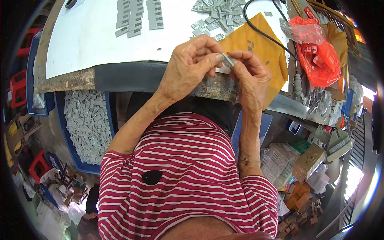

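Observation:
Between the fingertips of both hands is a small grey rectangular piece (227,60), held tilted above the table's near edge. My left hand (195,64) pinches one end with thumb and forefinger. The other end sits in the pinch of my right hand (252,74), over a yellow-brown sheet (260,40). A few tiny dark grey parts (250,45) lie on that sheet. Beyond my hands is a loose heap of similar grey pieces (218,18). At the far left, more grey pieces stand in neat overlapping columns (136,18) on white paper (88,44).
A blue bin (82,165) full of grey pieces stands below the table at left. A black cable (256,22) crosses the sheet. At right are a red plastic bag (320,68) and clear bags (324,108). Cardboard boxes (310,158) stand lower right.

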The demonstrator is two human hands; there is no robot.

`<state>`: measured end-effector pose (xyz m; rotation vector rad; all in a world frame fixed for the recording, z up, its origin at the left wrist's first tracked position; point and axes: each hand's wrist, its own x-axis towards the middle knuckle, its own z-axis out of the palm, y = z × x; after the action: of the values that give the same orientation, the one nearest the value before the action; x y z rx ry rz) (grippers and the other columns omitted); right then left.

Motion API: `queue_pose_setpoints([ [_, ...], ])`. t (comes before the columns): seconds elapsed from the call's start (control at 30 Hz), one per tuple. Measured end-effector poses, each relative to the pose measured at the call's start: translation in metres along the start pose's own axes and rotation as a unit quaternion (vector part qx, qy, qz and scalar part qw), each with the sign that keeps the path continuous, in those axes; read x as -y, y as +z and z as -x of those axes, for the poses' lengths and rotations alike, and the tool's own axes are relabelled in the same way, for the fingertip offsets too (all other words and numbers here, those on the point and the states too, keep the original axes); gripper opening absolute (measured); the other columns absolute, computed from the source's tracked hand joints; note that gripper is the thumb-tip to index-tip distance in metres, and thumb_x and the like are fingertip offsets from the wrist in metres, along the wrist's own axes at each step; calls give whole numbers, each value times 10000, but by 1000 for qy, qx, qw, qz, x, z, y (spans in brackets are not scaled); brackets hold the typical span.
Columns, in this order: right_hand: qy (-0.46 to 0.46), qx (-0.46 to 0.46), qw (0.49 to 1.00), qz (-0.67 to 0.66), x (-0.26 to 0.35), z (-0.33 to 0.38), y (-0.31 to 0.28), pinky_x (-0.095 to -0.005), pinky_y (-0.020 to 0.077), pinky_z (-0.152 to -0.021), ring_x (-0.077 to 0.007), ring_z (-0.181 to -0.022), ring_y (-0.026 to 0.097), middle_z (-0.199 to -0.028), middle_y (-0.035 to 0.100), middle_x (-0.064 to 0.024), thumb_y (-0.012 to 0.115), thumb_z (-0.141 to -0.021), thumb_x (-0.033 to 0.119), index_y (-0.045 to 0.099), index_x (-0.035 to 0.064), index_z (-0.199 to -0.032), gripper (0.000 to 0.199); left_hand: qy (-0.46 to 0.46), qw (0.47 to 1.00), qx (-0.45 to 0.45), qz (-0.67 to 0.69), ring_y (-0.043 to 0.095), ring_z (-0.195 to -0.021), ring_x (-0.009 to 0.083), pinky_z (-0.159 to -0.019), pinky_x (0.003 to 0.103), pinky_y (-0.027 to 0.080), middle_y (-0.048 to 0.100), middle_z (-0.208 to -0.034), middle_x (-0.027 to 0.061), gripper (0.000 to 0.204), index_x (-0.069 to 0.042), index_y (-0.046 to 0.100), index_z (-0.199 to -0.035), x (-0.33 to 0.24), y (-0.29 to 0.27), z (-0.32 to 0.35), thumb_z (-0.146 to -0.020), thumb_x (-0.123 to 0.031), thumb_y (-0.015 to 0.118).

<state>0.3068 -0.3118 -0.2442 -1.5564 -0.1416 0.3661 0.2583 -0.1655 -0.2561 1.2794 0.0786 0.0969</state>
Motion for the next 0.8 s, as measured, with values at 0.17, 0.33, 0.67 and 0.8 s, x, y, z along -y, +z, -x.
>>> queue_pose_setpoints([
  [0.17,45,49,983,-170,5,-4,-8,-170,352,-477,-60,-555,492,-695,585,-41,587,-776,5,591,-37,-913,142,59,996,-20,-56,511,-569,56,-514,175,426,561,-690,30,76,-2,533,-912,4,-3,1,-865,-59,517],
  [0.33,53,67,987,-136,2,-3,-5,-166,348,-481,-58,-557,492,-696,585,-37,588,-778,7,595,-28,-911,138,149,979,-3,-136,543,-592,81,-534,201,449,567,-685,51,72,-6,531,-923,8,-4,0,-864,-45,514],
  [0.67,-5,25,1000,19,0,0,3,-164,360,-490,-38,-554,484,-678,577,4,598,-770,12,620,-2,-887,119,60,996,-24,-55,590,-679,94,-623,199,488,606,-775,67,162,19,503,-983,9,-3,1,-849,-61,548],
  [0.8,21,32,999,-32,2,-2,4,-162,371,-482,-37,-548,491,-677,581,-1,606,-773,13,601,-13,-893,123,32,997,-37,-61,596,-627,103,-564,210,483,620,-716,74,146,21,514,-961,7,-5,1,-836,-47,547],
])
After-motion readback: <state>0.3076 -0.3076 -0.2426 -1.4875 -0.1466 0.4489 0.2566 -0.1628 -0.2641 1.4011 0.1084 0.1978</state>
